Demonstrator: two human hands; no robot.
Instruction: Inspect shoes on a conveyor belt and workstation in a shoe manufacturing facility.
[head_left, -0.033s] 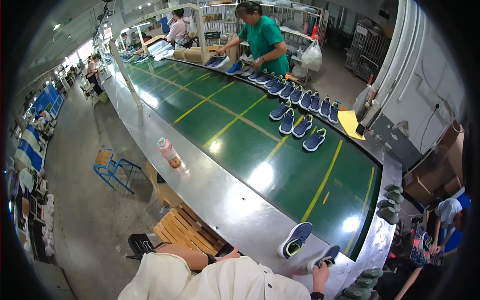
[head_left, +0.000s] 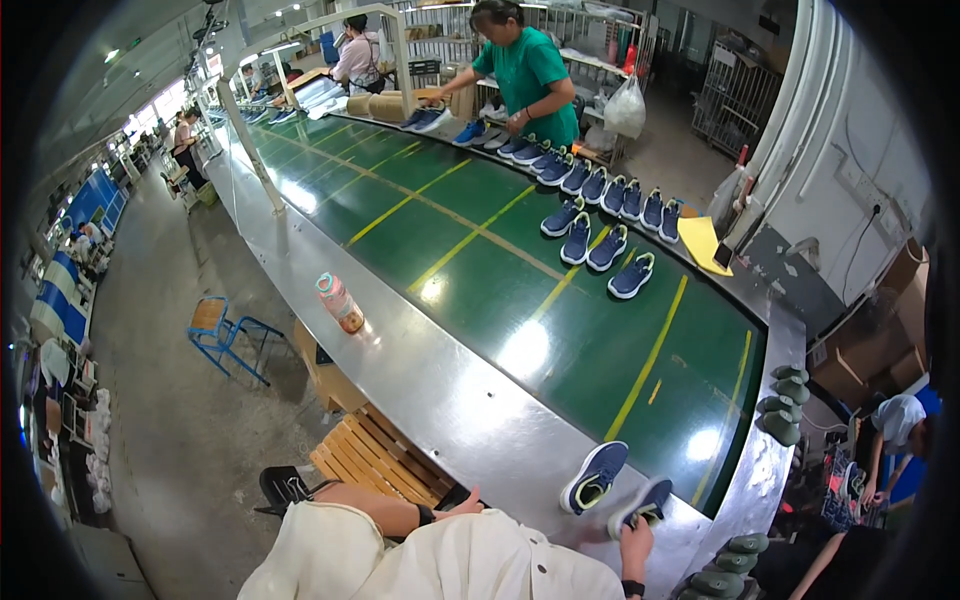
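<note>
My right hand [head_left: 636, 546] is closed on the heel end of a navy sneaker [head_left: 652, 497] with a pale sole, held tilted over the metal table edge [head_left: 470, 405]. Just left of it lies another navy sneaker [head_left: 599, 471] with a lime-coloured lining; it straddles the metal edge and the green belt [head_left: 560, 370]. By my lap, near a slatted wooden seat, my left hand [head_left: 463, 504] holds nothing and its fingers are stretched out, partly covered by my cream clothing.
Rows of navy sneakers [head_left: 606, 247] stand across the belt, near a person in green [head_left: 535, 75]. A pink-capped bottle [head_left: 340, 303] sits on the metal edge. Greenish shoe lasts [head_left: 780, 427] line the right end. The wooden seat [head_left: 375, 462] and a blue-framed stool [head_left: 230, 335] are at left.
My right hand and its sneaker have shifted slightly left and upward, the shoe's toe tipping up a little. My left hand stays by my lap.
</note>
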